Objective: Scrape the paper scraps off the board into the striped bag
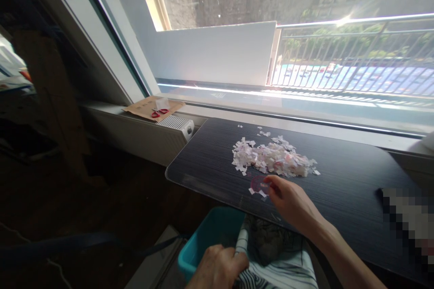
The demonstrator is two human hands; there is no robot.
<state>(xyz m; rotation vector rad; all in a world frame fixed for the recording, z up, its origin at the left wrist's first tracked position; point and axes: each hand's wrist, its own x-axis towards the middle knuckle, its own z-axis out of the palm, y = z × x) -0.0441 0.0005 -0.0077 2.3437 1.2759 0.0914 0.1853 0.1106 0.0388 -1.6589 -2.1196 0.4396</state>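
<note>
My right hand (288, 196) is closed in a pinch over the table's near edge. Between its fingers is a thin, see-through reddish piece (257, 184), whose exact kind I cannot make out. A few white paper scraps (251, 191) lie right beside it. Just beyond spreads a loose pile of small paper pieces (267, 157), mostly white with some pink. Below the table, my left hand (220, 265) is closed around a fold of white cloth with dark stripes (242, 237). A teal bin (198, 239) stands open next to that hand, its inside partly hidden.
The dark table (203, 162) stands against the window sill. Left of it, red-handled scissors (159, 113) and a small clear box (162, 103) lie on a brown paper envelope (139, 110) above a white radiator (176, 125). A pixelated object (407, 216) sits at the table's right.
</note>
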